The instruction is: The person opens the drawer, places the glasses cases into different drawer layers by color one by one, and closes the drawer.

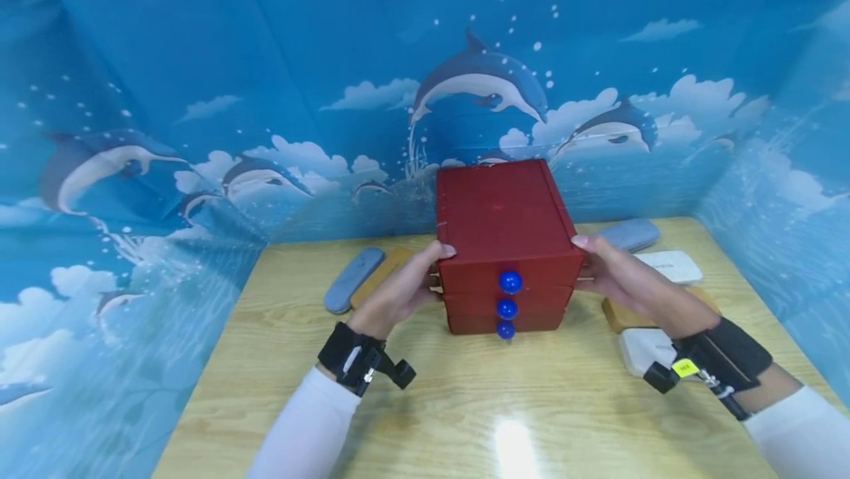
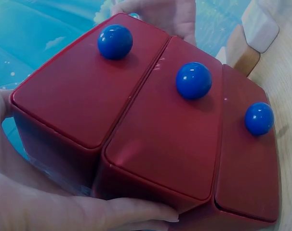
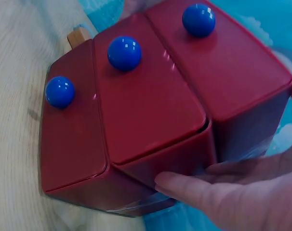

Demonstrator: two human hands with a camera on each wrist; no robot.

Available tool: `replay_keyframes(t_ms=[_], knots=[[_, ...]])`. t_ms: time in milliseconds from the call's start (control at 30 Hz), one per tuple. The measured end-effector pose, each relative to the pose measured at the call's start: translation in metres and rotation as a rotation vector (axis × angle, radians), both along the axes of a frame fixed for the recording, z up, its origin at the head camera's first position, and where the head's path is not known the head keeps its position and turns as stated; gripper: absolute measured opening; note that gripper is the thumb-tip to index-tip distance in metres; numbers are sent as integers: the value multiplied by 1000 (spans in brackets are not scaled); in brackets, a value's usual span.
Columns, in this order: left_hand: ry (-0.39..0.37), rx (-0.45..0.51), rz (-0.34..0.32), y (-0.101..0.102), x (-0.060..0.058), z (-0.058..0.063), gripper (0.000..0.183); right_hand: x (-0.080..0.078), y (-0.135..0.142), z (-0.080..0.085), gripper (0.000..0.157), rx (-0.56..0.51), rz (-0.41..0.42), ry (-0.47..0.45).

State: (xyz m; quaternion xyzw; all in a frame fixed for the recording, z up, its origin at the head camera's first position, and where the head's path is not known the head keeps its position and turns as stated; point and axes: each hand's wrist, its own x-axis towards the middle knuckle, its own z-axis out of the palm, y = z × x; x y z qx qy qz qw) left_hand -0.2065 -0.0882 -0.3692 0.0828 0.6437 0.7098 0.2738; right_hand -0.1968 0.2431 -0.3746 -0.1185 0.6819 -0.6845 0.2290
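Note:
A dark red box of three stacked drawers (image 1: 508, 217), each with a round blue knob (image 1: 510, 282), faces me in the middle of the head view. My left hand (image 1: 405, 285) grips its left side, the thumb on the top front corner and the fingers along the drawer sides. On the opposite side my right hand (image 1: 619, 276) holds it in the same way, with fingertips (image 3: 177, 185) against the middle drawer's side. The drawers sit slightly out of line with each other. Whether the bottom touches the table cannot be told.
Left of the box lie a blue-grey case (image 1: 354, 280) and a tan case (image 1: 381, 277). To its right are another blue-grey case (image 1: 629, 234), a white case (image 1: 671, 266), a tan block (image 1: 617, 315) and a second white case (image 1: 644, 352). A dolphin-print curtain (image 1: 332, 132) stands behind the wooden table (image 1: 451, 405).

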Motion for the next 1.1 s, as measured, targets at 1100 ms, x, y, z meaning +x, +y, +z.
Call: replay_keyframes(t_ms=[1100], knots=[[53,-27,-34,0,-5,0,55,53,-74,-4,53,-250,56,-152]])
